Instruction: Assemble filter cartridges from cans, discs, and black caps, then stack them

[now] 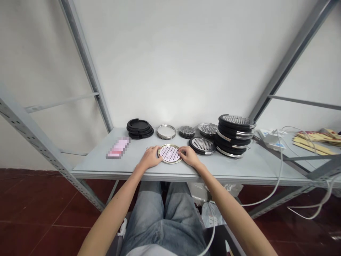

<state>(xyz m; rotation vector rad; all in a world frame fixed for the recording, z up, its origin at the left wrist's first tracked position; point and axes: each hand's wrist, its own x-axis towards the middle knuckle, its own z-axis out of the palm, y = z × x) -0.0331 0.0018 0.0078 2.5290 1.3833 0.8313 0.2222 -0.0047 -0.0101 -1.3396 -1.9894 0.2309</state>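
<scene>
On the grey tabletop in front of me lies a round metal tray (159,153) with a raised shiny rim. Inside it sits a perforated disc (169,153) with rows of dark holes and a pinkish sheen. My left hand (151,156) grips the tray's left edge, thumb against the rim. At the opposite edge, my right hand (189,156) has its fingers closed at the rim and the disc's margin. Just right of that hand rests a finished-looking black-rimmed perforated disc (202,144). Behind the tray are stacked plain metal trays (166,131) and stacked small perforated discs (187,131).
Black round bases (139,128) are stacked at the back left, near a blurred pink item (118,147). A tall stack of black-and-metal discs (234,137) stands right, beside a metal tray with perforated pieces (207,128). A white cable (279,170) hangs over the front edge.
</scene>
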